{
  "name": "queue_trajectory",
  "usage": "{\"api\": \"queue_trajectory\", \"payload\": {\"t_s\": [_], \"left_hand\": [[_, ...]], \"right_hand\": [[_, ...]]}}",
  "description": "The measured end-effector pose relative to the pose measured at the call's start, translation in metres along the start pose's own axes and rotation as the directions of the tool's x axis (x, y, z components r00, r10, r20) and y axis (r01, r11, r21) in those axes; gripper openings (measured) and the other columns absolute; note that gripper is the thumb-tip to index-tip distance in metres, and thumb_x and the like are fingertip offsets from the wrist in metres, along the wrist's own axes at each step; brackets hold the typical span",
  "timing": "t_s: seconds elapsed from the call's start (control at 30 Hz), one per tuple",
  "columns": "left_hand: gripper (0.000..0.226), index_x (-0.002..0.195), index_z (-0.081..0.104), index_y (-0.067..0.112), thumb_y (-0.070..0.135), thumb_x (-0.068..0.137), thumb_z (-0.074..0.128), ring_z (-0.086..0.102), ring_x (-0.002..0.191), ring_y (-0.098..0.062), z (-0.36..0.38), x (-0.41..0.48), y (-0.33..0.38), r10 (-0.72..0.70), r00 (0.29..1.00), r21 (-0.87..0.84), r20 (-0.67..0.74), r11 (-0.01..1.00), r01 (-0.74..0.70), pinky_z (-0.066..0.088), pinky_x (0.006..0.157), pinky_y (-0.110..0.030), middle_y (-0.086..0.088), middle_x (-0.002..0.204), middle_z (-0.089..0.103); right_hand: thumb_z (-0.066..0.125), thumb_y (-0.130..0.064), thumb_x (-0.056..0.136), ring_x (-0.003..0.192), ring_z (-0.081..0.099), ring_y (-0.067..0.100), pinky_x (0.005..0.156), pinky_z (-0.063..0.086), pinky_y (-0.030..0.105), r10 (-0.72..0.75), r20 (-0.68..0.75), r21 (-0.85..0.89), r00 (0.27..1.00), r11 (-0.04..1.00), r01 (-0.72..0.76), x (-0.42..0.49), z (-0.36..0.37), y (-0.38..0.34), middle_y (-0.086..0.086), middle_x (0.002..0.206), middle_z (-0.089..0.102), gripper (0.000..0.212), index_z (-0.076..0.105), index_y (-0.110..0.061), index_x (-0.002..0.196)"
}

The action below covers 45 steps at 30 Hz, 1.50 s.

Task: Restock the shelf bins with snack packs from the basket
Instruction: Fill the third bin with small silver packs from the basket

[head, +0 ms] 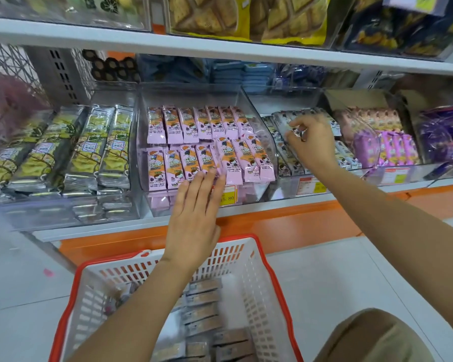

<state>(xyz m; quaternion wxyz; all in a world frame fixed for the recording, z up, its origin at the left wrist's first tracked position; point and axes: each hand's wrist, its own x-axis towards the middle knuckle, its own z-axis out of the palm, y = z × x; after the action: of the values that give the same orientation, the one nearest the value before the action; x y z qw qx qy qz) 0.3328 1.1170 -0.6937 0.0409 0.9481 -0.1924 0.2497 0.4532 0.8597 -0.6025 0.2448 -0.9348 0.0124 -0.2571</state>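
My left hand is flat, with the fingers straight and close together. Its fingertips press the front row of pink foil snack packs at the front edge of their clear plastic bin. My right hand reaches into the neighbouring clear bin on the right. Its fingers are curled and pinch a grey-and-white snack pack near the top of that row; the blur hides how many packs it holds.

I judge the job about midway. The pink bin looks full, with two neat rows from back to front, so the left hand is probably only squaring them up. The grey-and-white bin has bare floor at its back, and that is where the work is now.

Below the white shelf edge, the white plastic basket with a red rim holds a good stack of brownish wrapped packs along its middle. Several loads are therefore left to place.
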Motion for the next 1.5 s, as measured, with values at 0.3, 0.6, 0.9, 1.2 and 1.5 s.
{"api": "queue_trajectory", "payload": {"t_s": [0.3,0.6,0.9,1.2,1.5], "left_hand": [[0.073,0.151,0.03,0.003,0.025,0.082,0.042,0.025,0.144,-0.036,0.003,-0.064,-0.024,-0.012,1.0,-0.074,0.009,0.997,0.013,0.008,0.122,-0.047,-0.018,0.154,0.027],[0.1,0.145,0.045,0.002,0.019,0.056,0.087,0.04,0.136,-0.038,0.052,-0.144,-0.089,-0.144,0.881,0.073,0.451,0.99,0.125,0.014,0.117,-0.05,-0.019,0.148,0.045],[0.102,0.153,0.028,0.004,0.022,0.067,0.08,0.021,0.148,-0.036,0.091,-0.181,-0.112,-0.227,0.826,0.109,0.515,0.974,0.2,0.011,0.12,-0.052,-0.017,0.158,0.031],[0.108,0.153,0.025,0.005,0.026,0.064,0.081,0.014,0.148,-0.033,0.095,-0.184,-0.113,-0.21,0.832,0.087,0.513,0.977,0.193,0.008,0.119,-0.05,-0.014,0.159,0.028],[0.098,0.146,-0.033,0.014,0.038,0.096,0.048,-0.035,0.142,-0.027,0.086,-0.181,-0.108,-0.258,0.74,0.134,0.622,0.965,0.225,-0.021,0.117,-0.048,-0.005,0.149,-0.038]], "right_hand": [[0.061,-0.01,0.089,0.066,0.053,0.004,0.061,0.041,0.013,-0.205,0.101,0.501,0.974,0.856,0.128,-0.159,-0.01,-0.063,-0.012,0.08,0.06,0.012,0.064,-0.022,0.092],[0.063,-0.019,0.09,0.067,0.052,0.005,0.068,0.048,0.023,-0.213,0.643,0.342,0.736,0.939,-0.027,-0.269,0.116,-0.054,-0.007,0.087,0.056,0.018,0.065,-0.018,0.108],[0.061,-0.028,0.092,0.12,0.051,0.022,0.092,0.04,0.027,-0.007,0.954,0.002,0.299,1.0,0.017,-0.351,0.199,-0.045,0.002,0.133,0.053,0.04,0.054,-0.019,0.13],[0.055,-0.026,0.088,0.11,0.053,0.031,0.087,0.051,0.04,0.059,0.985,-0.094,0.162,0.971,0.22,-0.391,0.24,-0.042,0.012,0.121,0.057,0.026,0.059,-0.014,0.111],[0.061,-0.035,0.087,0.09,0.062,0.02,0.071,0.05,0.032,-0.064,0.879,0.064,0.472,0.998,0.015,-0.355,0.212,-0.05,-0.001,0.102,0.064,0.03,0.056,-0.02,0.112]]}}
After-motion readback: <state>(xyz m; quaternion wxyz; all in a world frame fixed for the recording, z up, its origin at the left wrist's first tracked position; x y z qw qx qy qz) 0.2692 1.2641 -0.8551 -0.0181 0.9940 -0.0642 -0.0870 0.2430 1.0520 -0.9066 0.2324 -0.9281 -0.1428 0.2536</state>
